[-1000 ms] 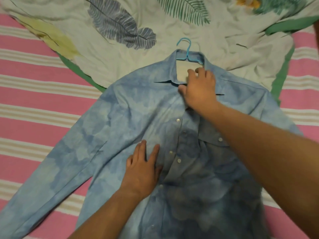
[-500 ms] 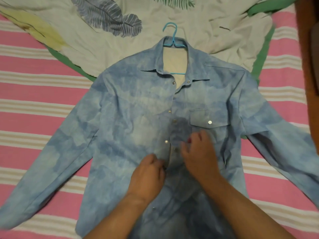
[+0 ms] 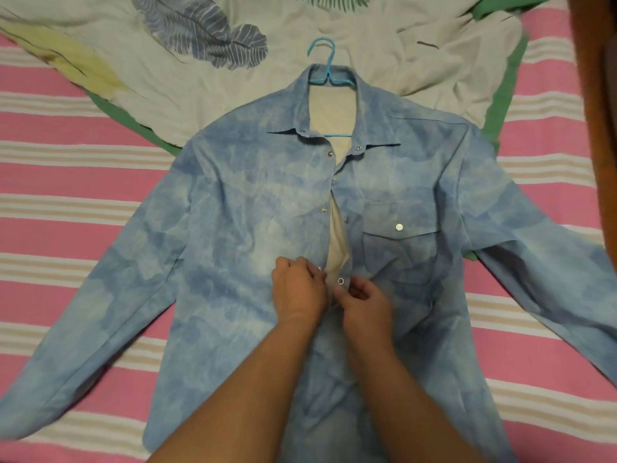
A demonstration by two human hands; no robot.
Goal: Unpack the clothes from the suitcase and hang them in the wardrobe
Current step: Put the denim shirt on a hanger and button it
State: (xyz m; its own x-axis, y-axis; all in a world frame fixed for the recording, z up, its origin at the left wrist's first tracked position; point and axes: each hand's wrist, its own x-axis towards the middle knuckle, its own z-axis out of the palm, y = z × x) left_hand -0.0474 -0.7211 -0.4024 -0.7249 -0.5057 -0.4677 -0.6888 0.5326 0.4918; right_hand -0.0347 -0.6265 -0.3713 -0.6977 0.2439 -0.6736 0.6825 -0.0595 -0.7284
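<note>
Blue tie-dye snap-button shirt (image 3: 253, 228) lies front-up and spread across the middle of the frame on a pink striped bed (image 3: 66, 195), with a turquoise plastic hanger (image 3: 329, 70) inside its collar at the upper centre. At the centre, the left hand (image 3: 297, 290) pinches one front edge and the right hand (image 3: 365, 305) pinches the other at a snap, the two edges slightly apart. A leaf-print blanket (image 3: 167, 71) lies under the collar along the top of the frame.
</note>
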